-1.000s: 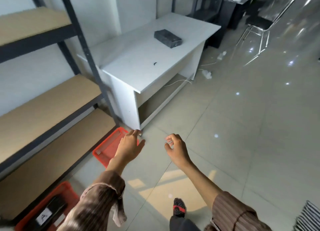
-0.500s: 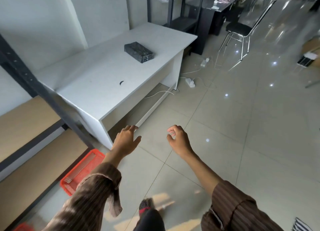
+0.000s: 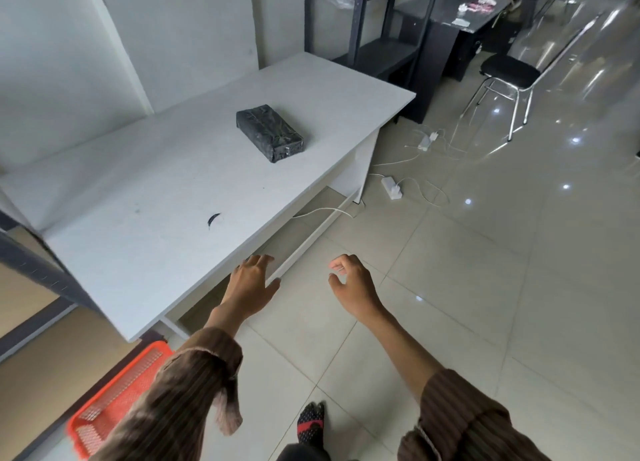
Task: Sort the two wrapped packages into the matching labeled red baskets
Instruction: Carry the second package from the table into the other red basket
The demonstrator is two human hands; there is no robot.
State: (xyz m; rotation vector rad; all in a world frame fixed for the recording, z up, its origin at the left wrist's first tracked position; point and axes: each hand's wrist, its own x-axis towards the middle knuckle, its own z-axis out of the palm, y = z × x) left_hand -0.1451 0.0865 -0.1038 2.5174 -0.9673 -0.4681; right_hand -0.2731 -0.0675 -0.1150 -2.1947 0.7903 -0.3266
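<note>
Both hands, left (image 3: 252, 284) and right (image 3: 349, 284), were spread and empty; one package (image 3: 269, 133) lay unsorted on the bench (image 3: 145, 197), red basket (image 3: 114, 395) nearby.

black package (image 3: 269, 132), white table (image 3: 145, 197), red basket (image 3: 117, 398), brown striped sleeves (image 3: 180, 391)

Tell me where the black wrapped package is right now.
In the head view, the black wrapped package lies flat on the white desk, toward its far end, up and left of both empty hands.
</note>
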